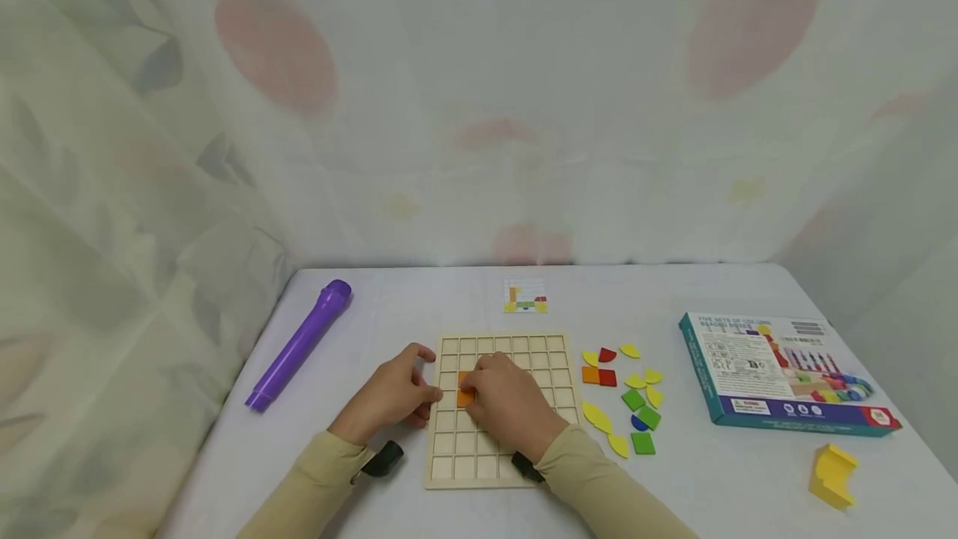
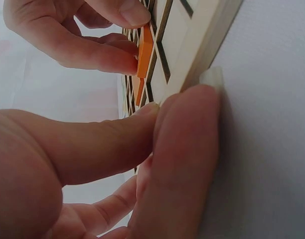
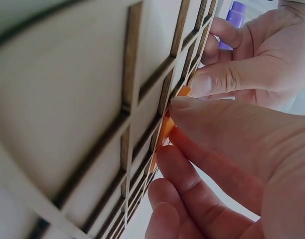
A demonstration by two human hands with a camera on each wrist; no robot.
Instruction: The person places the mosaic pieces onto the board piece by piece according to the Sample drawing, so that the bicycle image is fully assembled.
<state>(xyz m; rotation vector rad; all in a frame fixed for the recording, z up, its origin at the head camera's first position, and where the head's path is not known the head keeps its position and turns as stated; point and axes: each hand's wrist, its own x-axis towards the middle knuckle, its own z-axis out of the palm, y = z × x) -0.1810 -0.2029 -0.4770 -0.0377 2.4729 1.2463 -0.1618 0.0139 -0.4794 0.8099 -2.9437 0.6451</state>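
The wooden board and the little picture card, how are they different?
The wooden board is much bigger than the picture card. The board is pale wood with raised lines making square pockets, while the card is white with coloured shapes on it. The left hand touches the board's edge, but no hand touches the card. Both lie flat on the table.

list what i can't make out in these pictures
Head: some squares of the board, hidden under the right hand.
Head: smallest print on the box, too small.
Head: part of the blue piece, covered by a green piece.
Left wrist: full shape of the held orange piece, partly covered by the right hand.
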